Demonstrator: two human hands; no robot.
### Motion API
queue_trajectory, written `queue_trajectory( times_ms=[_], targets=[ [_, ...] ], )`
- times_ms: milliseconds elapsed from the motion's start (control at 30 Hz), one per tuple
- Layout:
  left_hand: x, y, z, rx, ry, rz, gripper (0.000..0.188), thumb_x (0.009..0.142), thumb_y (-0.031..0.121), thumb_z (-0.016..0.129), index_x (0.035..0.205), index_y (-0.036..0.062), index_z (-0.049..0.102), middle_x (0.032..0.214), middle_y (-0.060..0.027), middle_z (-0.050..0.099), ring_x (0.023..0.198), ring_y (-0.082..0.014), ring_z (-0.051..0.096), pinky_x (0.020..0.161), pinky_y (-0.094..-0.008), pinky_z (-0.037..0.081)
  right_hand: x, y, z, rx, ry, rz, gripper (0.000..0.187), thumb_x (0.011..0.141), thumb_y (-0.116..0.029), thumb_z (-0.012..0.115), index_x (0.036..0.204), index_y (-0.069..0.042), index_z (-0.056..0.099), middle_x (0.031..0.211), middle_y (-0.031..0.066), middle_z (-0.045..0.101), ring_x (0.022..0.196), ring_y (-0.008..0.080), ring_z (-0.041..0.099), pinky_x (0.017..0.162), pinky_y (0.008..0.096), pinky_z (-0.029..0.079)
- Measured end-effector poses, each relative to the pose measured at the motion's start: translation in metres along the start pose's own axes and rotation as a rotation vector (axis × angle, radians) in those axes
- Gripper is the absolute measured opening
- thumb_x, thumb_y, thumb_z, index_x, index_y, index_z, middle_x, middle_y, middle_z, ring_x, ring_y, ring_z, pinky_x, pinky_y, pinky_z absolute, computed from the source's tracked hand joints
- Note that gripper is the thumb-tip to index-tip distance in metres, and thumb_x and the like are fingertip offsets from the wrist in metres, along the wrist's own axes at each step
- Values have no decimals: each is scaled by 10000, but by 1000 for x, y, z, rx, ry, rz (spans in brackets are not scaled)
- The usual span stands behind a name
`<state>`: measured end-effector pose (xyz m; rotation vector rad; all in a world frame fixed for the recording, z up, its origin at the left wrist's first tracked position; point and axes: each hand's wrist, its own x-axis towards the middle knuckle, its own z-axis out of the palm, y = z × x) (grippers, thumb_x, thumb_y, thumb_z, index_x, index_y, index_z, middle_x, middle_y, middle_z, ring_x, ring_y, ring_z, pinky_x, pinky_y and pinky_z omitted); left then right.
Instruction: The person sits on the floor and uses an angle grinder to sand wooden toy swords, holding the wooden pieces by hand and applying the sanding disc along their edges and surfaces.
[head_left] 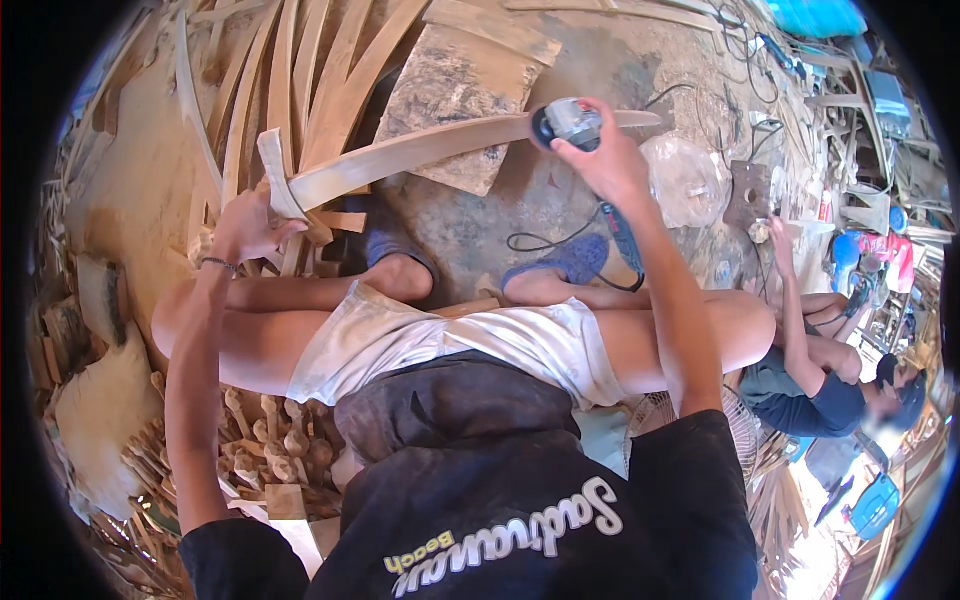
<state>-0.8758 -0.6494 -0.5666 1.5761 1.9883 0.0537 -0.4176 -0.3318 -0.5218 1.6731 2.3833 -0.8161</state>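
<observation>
A long curved wooden sword with a pale crosspiece lies slantwise above my shins. My left hand is wrapped round its handle end, just behind the crosspiece. Toward the far end of the blade, my right hand grips the grey metal head of an angle grinder. Its dark round disc is at the blade; a slight blur hides whether it touches. Alongside my right forearm shows a blue tool body with a black cord; I cannot tell whether it joins the grey head.
Long curved wooden strips lean at the far left. A stained board lies beyond the blade. Carved wooden pieces are heaped by my left thigh. At right are a clear plastic bag and a seated co-worker.
</observation>
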Motion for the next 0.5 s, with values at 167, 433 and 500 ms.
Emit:
queue_trajectory(
  times_ms=[167, 433, 500],
  targets=[
    [3, -7, 1, 0, -20, -14, 555, 860, 432, 980, 1274, 105, 809, 811, -146, 804, 728, -344, 781, 721, -451, 607, 23, 57, -15, -27, 141, 75, 817, 917, -558, 854, 1591, -256, 506, 1252, 251, 813, 1196, 471, 773, 1023, 544, 595],
    [-38, -72, -46, -81, -246, -264, 513, 830, 361, 990, 1173, 10, 842, 978, -238, 830, 934, -362, 820, 851, -469, 625, -22, -36, 18, 75, -54, -80, 850, 929, -590, 837, 1623, -274, 461, 1196, 217, 829, 1112, 424, 809, 967, 542, 625],
    [-58, -97, -48, -190, -165, -138, 609, 883, 349, 962, 1412, 97, 795, 1152, -214, 854, 1129, -358, 824, 1007, -442, 611, -44, -91, 27, 97, -183, -190, 898, 938, -591, 825, 1664, -267, 407, 1231, 200, 830, 1102, 395, 822, 976, 542, 629]
  ],
)
